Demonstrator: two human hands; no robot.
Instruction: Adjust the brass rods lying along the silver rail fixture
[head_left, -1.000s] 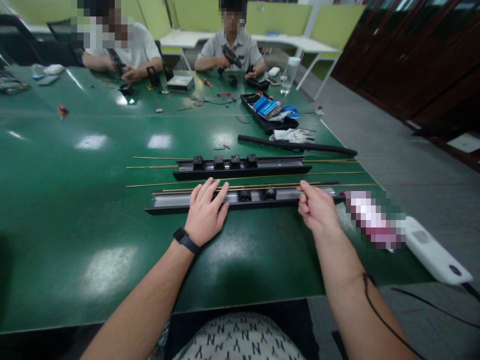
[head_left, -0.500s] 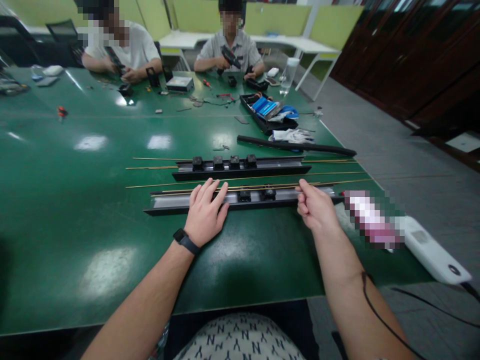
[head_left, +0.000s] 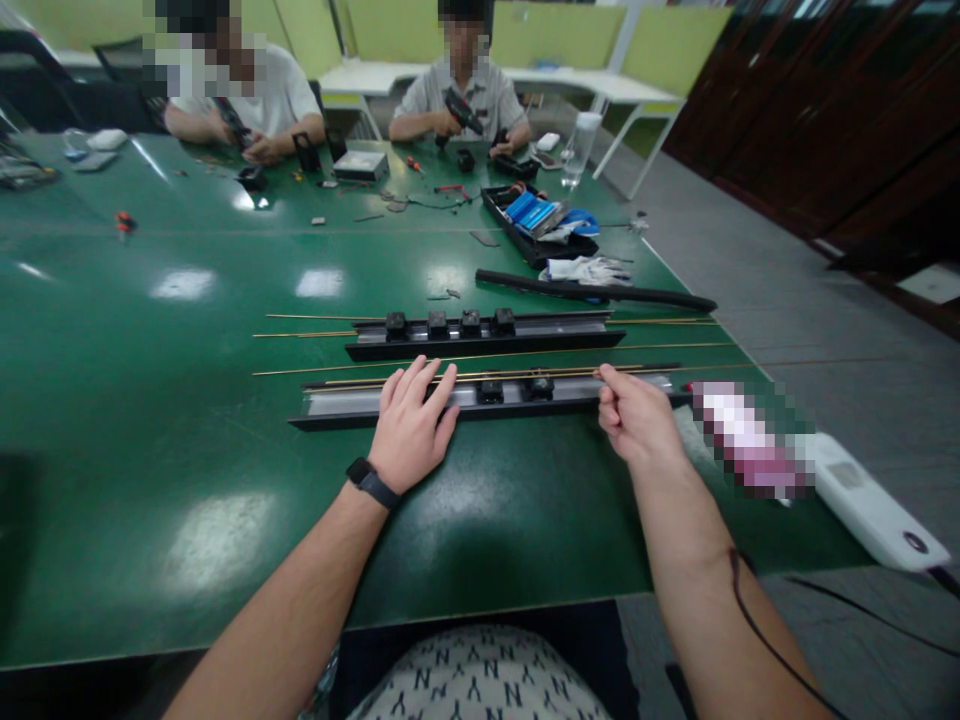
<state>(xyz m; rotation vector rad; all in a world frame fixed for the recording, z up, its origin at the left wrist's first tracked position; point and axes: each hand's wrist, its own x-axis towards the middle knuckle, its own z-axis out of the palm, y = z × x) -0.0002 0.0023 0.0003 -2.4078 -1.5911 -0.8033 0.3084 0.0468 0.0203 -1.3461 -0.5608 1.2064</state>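
The near black channel rail (head_left: 352,402) lies lengthwise before me, with a pale inner face. Two small black blocks (head_left: 490,389) sit in it between my hands. My left hand (head_left: 412,425) rests across its left half, fingers spread and empty. At the right half, my right hand (head_left: 637,412) is closed in a pinch on a thin brass rod (head_left: 525,375) running along the rail; the tip of the grip is partly hidden. Behind it stands a second black rail (head_left: 480,345) holding several black blocks (head_left: 437,323), with more thin brass rods (head_left: 315,369) around it.
A long black strip (head_left: 600,290), white gloves (head_left: 585,270) and a black tray (head_left: 517,235) lie farther back. At right are a blurred pink item (head_left: 742,430) and a white power strip (head_left: 877,510). Two people work across the green table (head_left: 225,420), one with a power drill (head_left: 463,112).
My right hand has shifted very slightly, still pinching. My left hand, the rails and the blocks stay where they were.
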